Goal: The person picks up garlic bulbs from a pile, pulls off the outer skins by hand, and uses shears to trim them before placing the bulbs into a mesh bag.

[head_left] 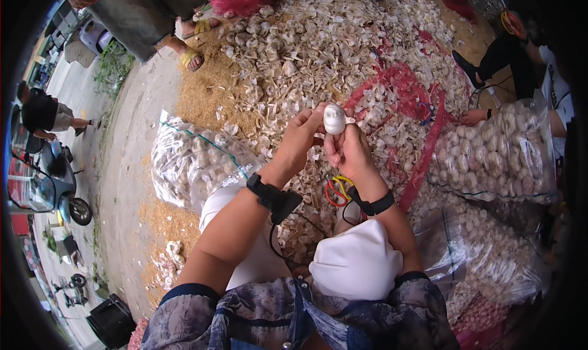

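A white, smooth garlic bulb (334, 119) is held upright at the centre between my hands. My left hand (303, 132) grips it from the left with curled fingers. My right hand (348, 146) is closed on it from the right and below, its thumb against the bulb's lower part. Below my right hand, scissors with red and yellow handles (336, 190) lie near my wrist, partly hidden. A heap of loose garlic skins (282, 80) spreads under and beyond both hands, with red mesh (398, 80) among them.
Bags of garlic stand left (187, 160), right (478, 151) and lower right (484, 246). Other people's sandalled feet (190, 58) are at the upper left; a co-worker (514, 68) sits at the right. A person (44, 114), a scooter (58, 181) and pavement (122, 166) are on the left.
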The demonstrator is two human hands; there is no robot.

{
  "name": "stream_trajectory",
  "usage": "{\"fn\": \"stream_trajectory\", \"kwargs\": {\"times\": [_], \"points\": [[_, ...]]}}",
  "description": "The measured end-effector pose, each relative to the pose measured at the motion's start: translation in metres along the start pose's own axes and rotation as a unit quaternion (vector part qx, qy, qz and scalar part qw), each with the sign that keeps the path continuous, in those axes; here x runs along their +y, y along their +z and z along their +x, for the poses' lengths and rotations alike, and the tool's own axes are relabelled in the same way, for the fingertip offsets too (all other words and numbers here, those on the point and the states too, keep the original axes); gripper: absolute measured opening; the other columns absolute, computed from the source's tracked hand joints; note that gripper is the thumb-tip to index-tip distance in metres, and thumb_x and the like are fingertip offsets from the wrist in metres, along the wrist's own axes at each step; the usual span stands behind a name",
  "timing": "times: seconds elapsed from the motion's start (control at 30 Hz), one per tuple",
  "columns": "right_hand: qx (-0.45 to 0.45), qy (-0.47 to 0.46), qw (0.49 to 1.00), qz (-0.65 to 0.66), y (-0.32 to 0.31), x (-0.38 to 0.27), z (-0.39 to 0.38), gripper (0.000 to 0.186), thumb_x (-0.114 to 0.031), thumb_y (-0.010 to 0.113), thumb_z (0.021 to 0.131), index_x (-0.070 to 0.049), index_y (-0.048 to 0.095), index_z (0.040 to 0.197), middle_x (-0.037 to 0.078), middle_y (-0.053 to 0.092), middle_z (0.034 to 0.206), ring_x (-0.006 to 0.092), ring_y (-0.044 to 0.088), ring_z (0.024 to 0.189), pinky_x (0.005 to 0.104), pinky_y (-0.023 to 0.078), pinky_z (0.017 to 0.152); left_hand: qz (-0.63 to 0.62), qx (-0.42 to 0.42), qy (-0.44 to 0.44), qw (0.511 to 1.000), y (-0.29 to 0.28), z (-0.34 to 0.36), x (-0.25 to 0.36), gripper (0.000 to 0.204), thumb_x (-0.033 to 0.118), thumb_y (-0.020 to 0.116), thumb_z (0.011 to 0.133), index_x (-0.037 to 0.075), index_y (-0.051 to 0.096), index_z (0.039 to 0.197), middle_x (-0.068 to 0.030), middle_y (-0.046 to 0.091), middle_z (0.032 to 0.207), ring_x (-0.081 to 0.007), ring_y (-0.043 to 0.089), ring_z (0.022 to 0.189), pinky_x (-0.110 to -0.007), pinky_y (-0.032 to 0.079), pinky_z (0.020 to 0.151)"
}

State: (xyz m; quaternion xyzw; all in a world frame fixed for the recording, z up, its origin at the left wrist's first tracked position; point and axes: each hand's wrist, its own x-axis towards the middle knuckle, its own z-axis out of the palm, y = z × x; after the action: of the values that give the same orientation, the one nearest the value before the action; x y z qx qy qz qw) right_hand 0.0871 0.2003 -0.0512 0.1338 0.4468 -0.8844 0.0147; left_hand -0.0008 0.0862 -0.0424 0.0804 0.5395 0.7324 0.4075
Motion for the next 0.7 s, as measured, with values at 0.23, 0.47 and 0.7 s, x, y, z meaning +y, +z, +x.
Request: {"fn": "stream_trajectory", "kwargs": {"times": [0.23, 0.47, 0.7], "points": [[0.0, 0.002, 1.0, 0.01, 0.019, -0.013, -0.009, 0.055, -0.06, 0.035, 0.099, -0.015, 0.055, 0.123, 0.0, 0.051, 0.062, 0.0073, 0.04, 0.043, 0.0197, 0.034, 0.04, 0.097, 0.039, 0.08, 0.991, -0.011, 0.005, -0.021, 0.028, 0.029, 0.05, 0.102, 0.003, 0.06, 0.102, -0.0044, 0.063, 0.082, -0.0107, 0.056, 0.069, -0.026, 0.047, 0.062], [0.02, 0.011, 0.983, 0.18, -0.004, 0.003, 0.003, 0.052, -0.065, 0.043, 0.094, -0.015, 0.057, 0.1, -0.003, 0.047, 0.063, 0.005, 0.041, 0.049, 0.0176, 0.032, 0.045, 0.166, 0.103, 0.157, 0.968, -0.001, -0.001, -0.007, 0.035, 0.037, 0.05, 0.102, 0.003, 0.057, 0.103, -0.0046, 0.062, 0.089, -0.0106, 0.057, 0.07, -0.027, 0.048, 0.074], [0.158, -0.038, 0.969, -0.184, 0.008, 0.005, 0.0, 0.071, -0.069, 0.03, 0.096, -0.007, 0.064, 0.084, -0.001, 0.048, 0.052, 0.0107, 0.044, 0.04, 0.0272, 0.032, 0.037, 0.132, -0.1, 0.068, 0.984, 0.011, -0.013, 0.002, 0.042, 0.034, 0.058, 0.098, -0.002, 0.047, 0.117, -0.0075, 0.062, 0.077, -0.0143, 0.06, 0.056, -0.026, 0.05, 0.053]]}}
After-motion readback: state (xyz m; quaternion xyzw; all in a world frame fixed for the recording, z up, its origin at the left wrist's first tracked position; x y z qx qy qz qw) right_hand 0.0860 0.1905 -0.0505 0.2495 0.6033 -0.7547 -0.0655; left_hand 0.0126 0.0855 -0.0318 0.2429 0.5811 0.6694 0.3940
